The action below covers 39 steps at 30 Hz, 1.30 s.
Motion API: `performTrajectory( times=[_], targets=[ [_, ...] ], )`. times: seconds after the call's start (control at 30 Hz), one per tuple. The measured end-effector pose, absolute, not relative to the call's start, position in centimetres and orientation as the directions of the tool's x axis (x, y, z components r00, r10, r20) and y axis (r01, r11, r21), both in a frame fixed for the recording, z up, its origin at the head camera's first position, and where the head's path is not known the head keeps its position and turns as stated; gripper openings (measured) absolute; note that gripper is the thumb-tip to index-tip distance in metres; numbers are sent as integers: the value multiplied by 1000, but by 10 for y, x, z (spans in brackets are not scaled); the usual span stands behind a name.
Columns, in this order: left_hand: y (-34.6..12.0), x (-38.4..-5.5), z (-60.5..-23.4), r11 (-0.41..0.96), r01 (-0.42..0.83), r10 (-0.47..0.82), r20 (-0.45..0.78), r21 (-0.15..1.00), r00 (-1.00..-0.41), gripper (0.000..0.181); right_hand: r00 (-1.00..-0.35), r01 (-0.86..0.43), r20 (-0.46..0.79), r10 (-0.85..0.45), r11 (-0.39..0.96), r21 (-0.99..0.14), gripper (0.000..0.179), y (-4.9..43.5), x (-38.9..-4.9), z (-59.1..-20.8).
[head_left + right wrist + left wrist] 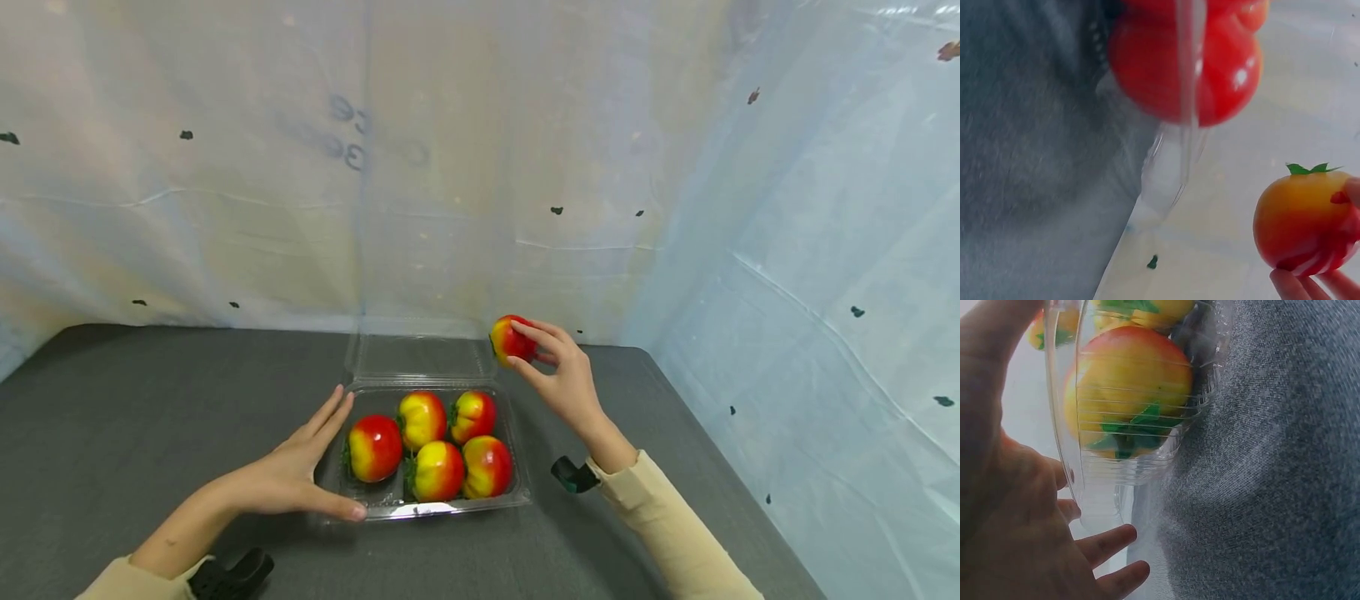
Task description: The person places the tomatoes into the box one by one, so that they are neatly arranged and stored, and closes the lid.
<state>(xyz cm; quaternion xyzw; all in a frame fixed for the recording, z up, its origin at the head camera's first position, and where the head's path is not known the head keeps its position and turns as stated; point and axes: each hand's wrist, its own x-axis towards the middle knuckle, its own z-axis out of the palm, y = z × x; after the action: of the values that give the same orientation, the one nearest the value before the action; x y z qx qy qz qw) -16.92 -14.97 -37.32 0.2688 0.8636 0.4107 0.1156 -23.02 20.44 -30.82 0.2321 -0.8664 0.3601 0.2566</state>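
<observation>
A clear plastic clamshell box [420, 512] stands on the table, its lid [423, 358] folded back. Several glossy red-and-yellow tomatoes [437, 472] with green leaves lie inside, in two rows. My left hand [296, 475] is at the box's left side with fingers and thumb spread; in the left wrist view its fingers [1107, 545] are beside the clear wall, near a tomato [1132, 387]. Above and right of the box's back corner, my right hand [558, 375] holds another tomato [512, 340] between thumb and fingers. That tomato [1300, 219] shows its green leaves in the right wrist view.
Dark grey cloth covers the table [187, 400]. Translucent plastic sheeting [450, 167] hangs behind it, and more sheeting [825, 292] hangs on the right. Black straps are on both wrists.
</observation>
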Motion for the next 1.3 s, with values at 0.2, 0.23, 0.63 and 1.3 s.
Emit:
performTrajectory(
  times=[0.2, 0.23, 0.63, 1.3],
  targets=[
    [-150, -170, -374, 524, 357, 557, 7, 774, -831, 126, -763, -595, 606, -224, 612, -522, 47, 193, -222, -305],
    [-149, -170, -374, 524, 358, 556, 7, 773, -831, 126, -766, -594, 602, -225, 607, -528, 47, 192, -221, -304],
    [-150, -170, -375, 513, 360, 557, 16, 779, -830, 127, -764, -626, 581, -281, 540, -562, 46, 173, -211, -304],
    [-147, -168, -372, 527, 350, 551, 2, 775, -834, 128, -742, -670, 544, -391, 436, -601, 48, 151, -196, -307]
  ],
)
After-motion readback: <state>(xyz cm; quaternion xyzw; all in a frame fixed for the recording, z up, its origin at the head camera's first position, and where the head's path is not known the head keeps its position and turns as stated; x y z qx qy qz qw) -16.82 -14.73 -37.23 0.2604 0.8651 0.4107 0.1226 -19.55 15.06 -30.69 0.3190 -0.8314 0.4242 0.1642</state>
